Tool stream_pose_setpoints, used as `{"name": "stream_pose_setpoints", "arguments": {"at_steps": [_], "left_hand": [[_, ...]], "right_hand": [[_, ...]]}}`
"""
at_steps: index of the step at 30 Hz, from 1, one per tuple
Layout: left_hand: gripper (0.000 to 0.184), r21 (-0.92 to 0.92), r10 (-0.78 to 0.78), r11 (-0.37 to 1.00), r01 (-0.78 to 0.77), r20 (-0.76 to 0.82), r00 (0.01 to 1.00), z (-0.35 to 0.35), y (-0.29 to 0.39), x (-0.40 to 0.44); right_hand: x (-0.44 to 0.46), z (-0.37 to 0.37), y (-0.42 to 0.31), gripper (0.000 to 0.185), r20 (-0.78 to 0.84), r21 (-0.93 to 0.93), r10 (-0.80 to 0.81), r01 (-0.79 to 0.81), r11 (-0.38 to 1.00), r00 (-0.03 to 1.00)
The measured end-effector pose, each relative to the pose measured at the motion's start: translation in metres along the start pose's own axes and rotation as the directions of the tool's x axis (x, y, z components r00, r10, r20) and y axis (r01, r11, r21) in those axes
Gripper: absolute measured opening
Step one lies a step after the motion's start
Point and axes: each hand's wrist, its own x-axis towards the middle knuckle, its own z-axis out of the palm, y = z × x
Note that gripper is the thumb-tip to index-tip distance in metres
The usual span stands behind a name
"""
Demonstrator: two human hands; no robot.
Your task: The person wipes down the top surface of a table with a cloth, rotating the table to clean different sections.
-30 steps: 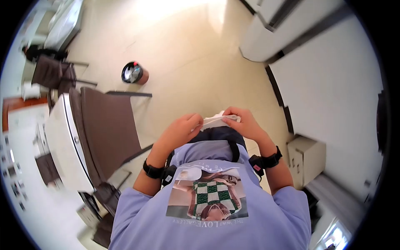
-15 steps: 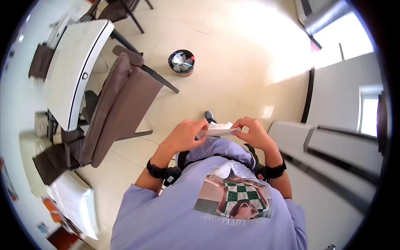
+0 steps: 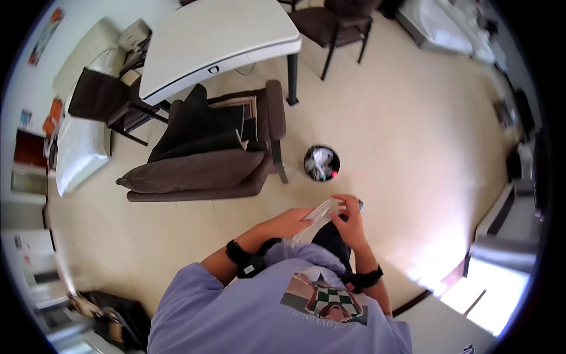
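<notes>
In front of my body I hold a thin, soft white piece (image 3: 320, 211), folded or crumpled; its exact kind does not show. My left hand (image 3: 288, 223) has its fingers closed on the near left end. At the other end, my right hand (image 3: 349, 223) pinches the piece between thumb and fingers. A paler, see-through strip seems to hang below it toward my shirt. Just beyond my hands, on the floor, stands a round black trash bin (image 3: 322, 163) with crumpled white waste and a small red item inside.
A brown armchair (image 3: 200, 177) with dark cloth on its seat is ahead to the left. Behind it stands a white-topped table (image 3: 218, 41), with dark chairs (image 3: 336, 26) around it. Pale floor tiles (image 3: 407, 130) extend to the right. A white cabinet (image 3: 442, 318) is at lower right.
My view has turned to the right, so the armchair and table appear more face-on. The trash bin now sits closer to my hands. Both hands still hold the white piece, now tilted.
</notes>
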Motion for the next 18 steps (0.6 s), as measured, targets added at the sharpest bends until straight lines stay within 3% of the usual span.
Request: {"name": "stream_pose_setpoints", "arguments": {"at_steps": [1,2,4,5,8,10,12,13,15,16,18], "left_hand": [[0.038,-0.116,-0.008,0.993,0.003,-0.044,0.999,-0.002,-0.006,0.021],[0.038,-0.119,0.009,0.993,-0.020,-0.095,0.995,-0.006,-0.009,0.041],[0.036,-0.402,-0.222,0.905,0.137,-0.172,0.960,-0.011,-0.012,0.081],[0.036,-0.478,-0.274,0.867,0.145,-0.213,0.938,-0.015,-0.017,0.100],[0.035,-0.565,-0.286,0.825,-0.017,-0.443,0.850,-0.018,0.007,0.155],[0.033,-0.559,-0.312,0.825,-0.080,-0.569,0.761,-0.016,0.034,0.197],[0.036,-0.469,-0.234,0.851,-0.236,-0.741,0.630,-0.010,0.063,0.235],[0.039,-0.541,-0.293,0.825,-0.163,-0.656,0.696,-0.015,0.086,0.246],[0.040,-0.284,-0.133,0.951,-0.124,-0.735,0.665,-0.016,0.109,0.283],[0.040,-0.148,-0.044,0.983,-0.105,-0.755,0.654,-0.021,0.124,0.301],[0.046,-0.139,-0.012,0.985,-0.105,-0.657,0.754,-0.031,0.162,0.323]], "right_hand": [[0.021,-0.015,0.026,0.045,0.057,0.019,0.014,-0.015,1.000,0.998],[0.041,-0.031,0.044,0.045,0.092,0.008,-0.024,0.023,1.000,0.995],[0.080,-0.071,0.072,0.038,0.311,0.250,0.278,-0.360,0.899,0.909],[0.097,-0.091,0.084,0.036,0.352,0.274,0.303,-0.407,0.871,0.886],[0.158,-0.159,0.091,0.036,0.473,0.194,0.340,-0.473,0.859,0.812],[0.201,-0.198,0.087,0.041,0.575,0.180,0.355,-0.538,0.824,0.737],[0.246,-0.214,0.099,0.048,0.639,0.188,0.385,-0.621,0.761,0.666],[0.269,-0.215,0.103,0.050,0.688,0.265,0.377,-0.698,0.665,0.620],[0.311,-0.206,0.092,0.054,0.714,0.363,0.423,-0.811,0.459,0.558],[0.332,-0.199,0.097,0.054,0.728,0.341,0.415,-0.813,0.472,0.546],[0.369,-0.185,0.103,0.060,0.890,0.412,0.144,-0.898,0.151,0.433]]}}
